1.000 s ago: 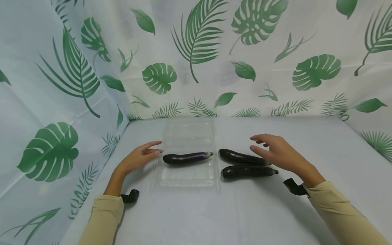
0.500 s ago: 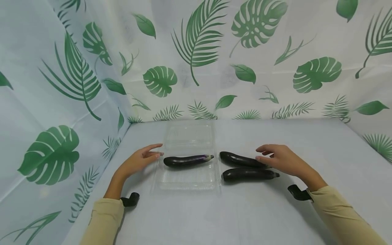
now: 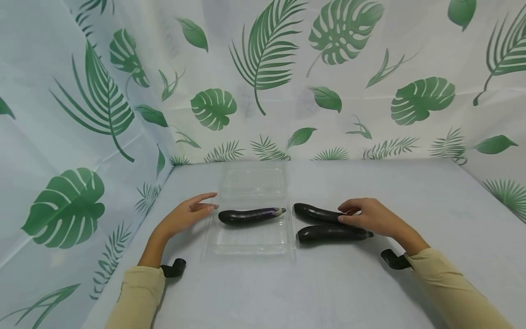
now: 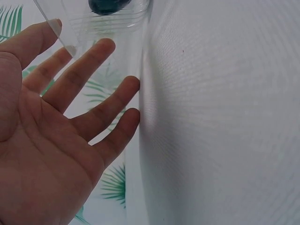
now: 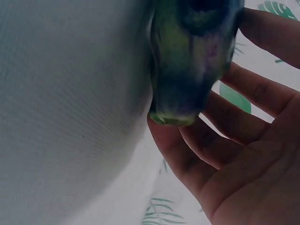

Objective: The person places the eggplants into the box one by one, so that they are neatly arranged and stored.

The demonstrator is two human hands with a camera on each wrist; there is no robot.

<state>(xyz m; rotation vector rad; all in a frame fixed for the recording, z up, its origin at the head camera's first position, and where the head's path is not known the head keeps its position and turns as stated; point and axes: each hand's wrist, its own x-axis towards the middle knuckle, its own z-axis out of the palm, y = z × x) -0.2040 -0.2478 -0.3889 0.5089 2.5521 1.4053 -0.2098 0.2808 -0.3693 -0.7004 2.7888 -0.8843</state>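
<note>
A dark purple eggplant lies inside an open clear plastic clamshell container. My left hand is at the container's left edge, fingers spread and nearly straight. In the left wrist view, the thumb and forefinger tips meet or overlap the plastic rim; contact is hard to tell. Two more eggplants lie to the right of the container, side by side. On the farther eggplant, my right hand holds the stem end with thumb and fingers. The nearer eggplant lies just in front, apart from the hand.
The container's lid is folded back flat behind its base. A white-covered table carries everything. Leaf-printed curtains stand along the back and sides.
My right hand has lowered from above the farther eggplant and closed its thumb and fingers on the stem end. The left hand and all the eggplants have stayed in place.
</note>
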